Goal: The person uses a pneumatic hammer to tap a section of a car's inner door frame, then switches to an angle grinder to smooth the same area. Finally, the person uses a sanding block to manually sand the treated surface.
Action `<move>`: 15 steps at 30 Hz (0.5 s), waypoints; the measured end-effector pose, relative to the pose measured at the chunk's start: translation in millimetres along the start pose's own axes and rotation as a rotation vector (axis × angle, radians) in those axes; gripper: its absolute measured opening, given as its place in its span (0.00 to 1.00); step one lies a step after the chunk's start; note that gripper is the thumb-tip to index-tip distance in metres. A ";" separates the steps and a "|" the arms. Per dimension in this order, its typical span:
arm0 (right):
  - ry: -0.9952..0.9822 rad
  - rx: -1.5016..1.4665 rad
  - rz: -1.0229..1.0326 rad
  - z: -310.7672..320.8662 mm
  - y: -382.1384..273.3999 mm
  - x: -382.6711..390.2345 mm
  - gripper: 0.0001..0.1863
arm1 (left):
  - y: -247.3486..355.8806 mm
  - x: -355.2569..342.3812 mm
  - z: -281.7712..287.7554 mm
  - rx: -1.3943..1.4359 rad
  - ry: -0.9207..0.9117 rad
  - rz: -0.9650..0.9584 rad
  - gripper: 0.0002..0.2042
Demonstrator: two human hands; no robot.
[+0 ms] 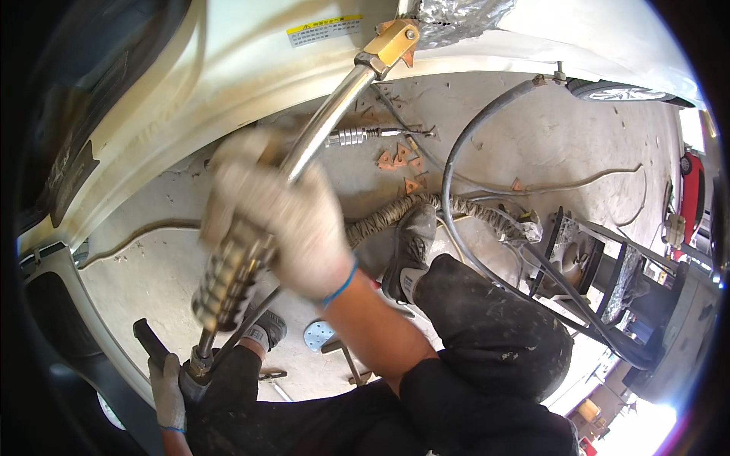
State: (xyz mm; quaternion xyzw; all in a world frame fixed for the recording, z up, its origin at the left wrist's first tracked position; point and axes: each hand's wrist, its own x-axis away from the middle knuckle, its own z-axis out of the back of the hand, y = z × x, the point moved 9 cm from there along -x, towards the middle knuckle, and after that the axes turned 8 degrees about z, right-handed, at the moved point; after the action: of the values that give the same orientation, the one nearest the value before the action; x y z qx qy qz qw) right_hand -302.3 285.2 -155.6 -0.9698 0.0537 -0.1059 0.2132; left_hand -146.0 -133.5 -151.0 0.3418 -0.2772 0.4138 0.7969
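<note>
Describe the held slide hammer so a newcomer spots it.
Find the white car body curving across the top. From near its edge, the slide hammer slants down through the right hand to the left hand. Golden-topped and hand-held, it differs from the ribbed chrome tool on the floor.

The right hand's grip [308, 228], gloved and motion-blurred, wraps a slide hammer [325, 120] near its ribbed weight [228, 285]. The gloved left hand's grip [168, 395] holds the black handle [150, 342] at the lower end. The brass-coloured head [397, 44] meets the white car panel [243, 45] beside a bare-metal patch [460, 19]. On the concrete floor [570, 144] lie orange triangular tabs [411, 185], a second ribbed tool [350, 137] and a fabric-wrapped hose [388, 216].
</note>
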 end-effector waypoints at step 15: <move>-0.100 -0.001 -0.279 -44.9 108.2 72.7 0.08 | -32.8 -28.3 11.3 0.097 0.006 0.028 0.25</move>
State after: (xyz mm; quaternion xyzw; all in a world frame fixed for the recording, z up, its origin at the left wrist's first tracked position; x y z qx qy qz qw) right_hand -248.2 158.6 -148.5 -0.9720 -0.0921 -0.0860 0.1984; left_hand -134.3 -169.4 -174.9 0.3748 -0.2594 0.4388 0.7744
